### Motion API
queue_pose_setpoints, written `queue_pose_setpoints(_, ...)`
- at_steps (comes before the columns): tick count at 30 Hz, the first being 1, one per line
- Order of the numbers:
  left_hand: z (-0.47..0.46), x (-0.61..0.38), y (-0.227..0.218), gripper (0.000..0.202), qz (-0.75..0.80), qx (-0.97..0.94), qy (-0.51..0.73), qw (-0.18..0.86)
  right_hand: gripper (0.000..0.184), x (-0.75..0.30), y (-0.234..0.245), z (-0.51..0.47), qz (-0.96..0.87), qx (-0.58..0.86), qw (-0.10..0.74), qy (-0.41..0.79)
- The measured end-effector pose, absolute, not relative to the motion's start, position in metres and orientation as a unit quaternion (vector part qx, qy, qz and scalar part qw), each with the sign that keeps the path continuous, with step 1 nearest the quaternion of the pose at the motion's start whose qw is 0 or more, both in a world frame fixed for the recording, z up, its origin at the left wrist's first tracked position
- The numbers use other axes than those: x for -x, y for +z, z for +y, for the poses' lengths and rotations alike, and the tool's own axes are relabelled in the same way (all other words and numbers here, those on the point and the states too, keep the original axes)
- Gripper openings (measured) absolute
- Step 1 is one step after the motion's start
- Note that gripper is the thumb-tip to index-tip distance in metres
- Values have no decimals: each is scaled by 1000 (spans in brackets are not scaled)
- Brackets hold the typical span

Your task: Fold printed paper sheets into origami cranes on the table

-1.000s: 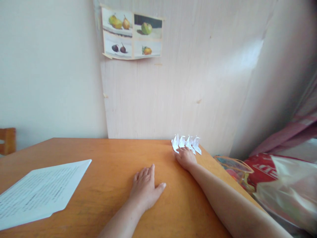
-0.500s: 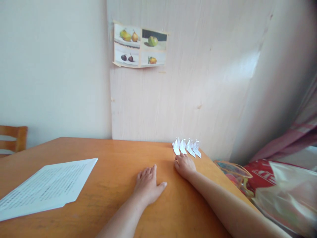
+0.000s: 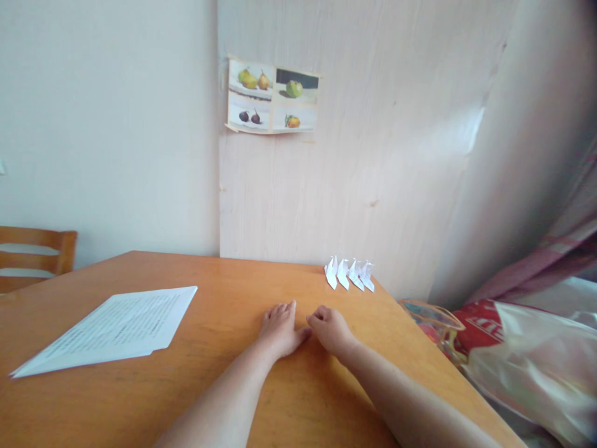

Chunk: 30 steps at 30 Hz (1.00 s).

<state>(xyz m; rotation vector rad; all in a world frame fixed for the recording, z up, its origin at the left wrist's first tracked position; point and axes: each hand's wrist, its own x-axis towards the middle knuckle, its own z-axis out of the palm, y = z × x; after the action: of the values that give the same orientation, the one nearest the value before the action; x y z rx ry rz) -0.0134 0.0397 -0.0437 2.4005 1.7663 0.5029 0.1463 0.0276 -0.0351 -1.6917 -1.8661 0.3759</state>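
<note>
A wooden table [image 3: 116, 404] was seen from above the wearer's own two bare forearms. The left hand [image 3: 280, 326] was laid flat on the tabletop, palm down, with the fingers stretched forward and held close together and the thumb angled out towards the other hand. The right hand [image 3: 332, 330] was rested just beside that thumb, knuckles up, with its fingers curled loosely under. Whether anything was pinched beneath them could not be told.

A short row of small folded white paper figures [image 3: 349, 274] was stood on the table beyond the right hand, a little to its outer side, near the far edge and apart from the fingertips. No hand was touching them.

Well out to the far side of the left hand, a printed sheet [image 3: 116, 326] was laid flat on the wood. Further off on that same side, the back of a wooden chair [image 3: 37, 249] was seen past the table edge.

Beyond both hands, a pale wooden panel [image 3: 326, 186] was propped against the wall, and a picture of fruit [image 3: 273, 102] was fixed high on it. To the outer side of the right forearm, off the table, a clear plastic bag [image 3: 522, 367] was heaped over something red.
</note>
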Motion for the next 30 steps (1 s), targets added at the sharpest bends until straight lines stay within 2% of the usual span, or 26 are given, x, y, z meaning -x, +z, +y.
queue_pose_setpoints(10, 42, 17, -43, 77, 587, -795, 143, 57, 23, -138, -39, 7, -711, 620, 303, 136)
queue_pose_setpoints(19, 42, 20, -45, 74, 591, -790, 143, 74, 29, -140, -37, 0, -751, 595, 259, 121)
queue_pose_setpoints(30, 39, 22, -44, 65, 584, -773, 214, 128, 40, -142, -34, -3, -794, 564, 205, 93)
